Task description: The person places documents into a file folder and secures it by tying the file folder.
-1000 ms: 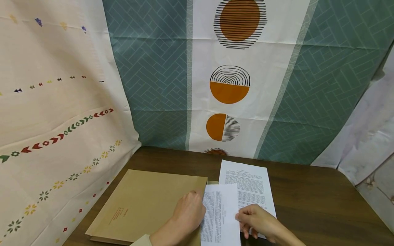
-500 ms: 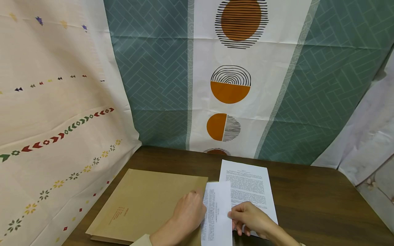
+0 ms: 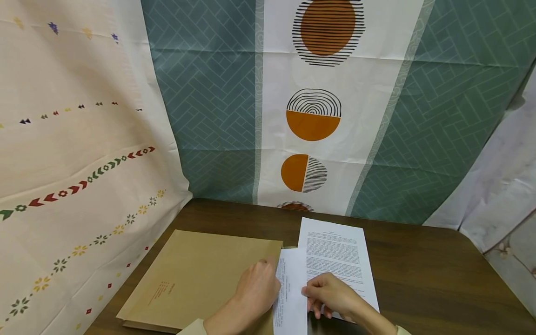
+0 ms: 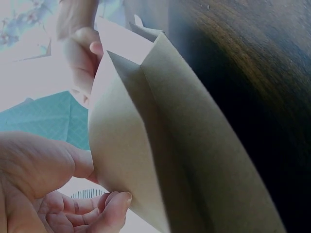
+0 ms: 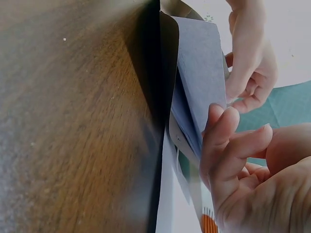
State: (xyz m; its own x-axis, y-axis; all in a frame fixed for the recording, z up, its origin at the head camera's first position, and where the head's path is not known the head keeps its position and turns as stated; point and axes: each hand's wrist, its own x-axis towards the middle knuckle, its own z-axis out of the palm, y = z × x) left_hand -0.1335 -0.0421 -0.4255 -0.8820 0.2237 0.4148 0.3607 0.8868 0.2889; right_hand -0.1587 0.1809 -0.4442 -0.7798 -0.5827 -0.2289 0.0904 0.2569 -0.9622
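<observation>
A large brown paper envelope [image 3: 209, 270] lies on the table at left, red print on its face and its mouth facing right. My left hand [image 3: 257, 288] pinches the upper layer at the mouth; in the left wrist view the lifted layer [image 4: 121, 126] stands apart from the lower one. A printed white sheet [image 3: 289, 298] is partly inside, its left portion hidden by the envelope. With thumb and fingers, my right hand [image 3: 332, 298] pinches the sheet's right edge. In the right wrist view the sheet [image 5: 201, 73] runs between the envelope's layers.
Another printed paper [image 3: 335, 249] lies on the dark wooden table [image 3: 410, 270] behind the right hand, partly covered by it. A patterned green and white cloth [image 3: 209, 116] hangs behind the table, and a cream cloth [image 3: 83, 163] hangs along the left side.
My right hand has moved left, sliding the sheet further into the envelope, so less of it shows. The left hand keeps its place on the envelope's mouth.
</observation>
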